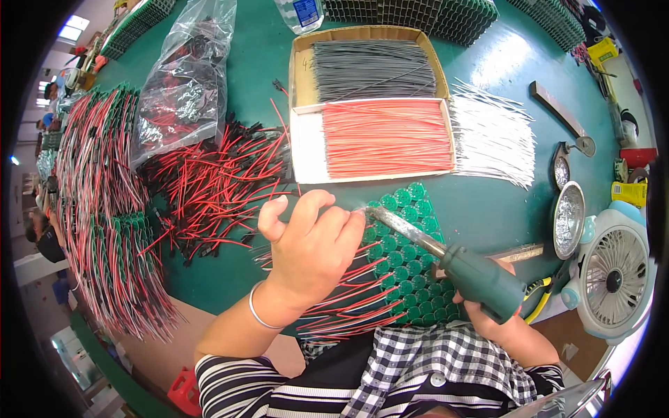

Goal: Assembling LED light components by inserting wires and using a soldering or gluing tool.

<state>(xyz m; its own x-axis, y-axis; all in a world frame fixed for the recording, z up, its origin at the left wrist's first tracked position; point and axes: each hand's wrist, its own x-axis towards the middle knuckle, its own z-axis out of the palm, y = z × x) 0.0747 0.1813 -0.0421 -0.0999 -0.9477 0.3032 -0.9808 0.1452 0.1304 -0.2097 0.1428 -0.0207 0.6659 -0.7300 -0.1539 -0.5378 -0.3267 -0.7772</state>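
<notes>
My right hand (481,313) is wrapped round the thick green handle of a soldering iron (484,282), whose metal shaft slants up to the left. The iron's tip meets the fingertips of my left hand (310,240), with a faint wisp of smoke there. Thumb and forefinger of that hand are pinched over the boards; what they hold is too small or hidden to name. Below lies a panel of round green circuit boards (411,268). Red, white and dark wires (348,296) stick out from its left side, partly covered by my left hand and wrist.
A white box of red wires (387,139) stands before a cardboard box of dark wires (373,70). White wires (493,136) lie beside them. Loose red-black leads (209,188), a plastic bag (188,83) and wired boards (104,209) fill the left. Right: metal dish (568,219), fan (613,279), yellow-handled pliers (539,299).
</notes>
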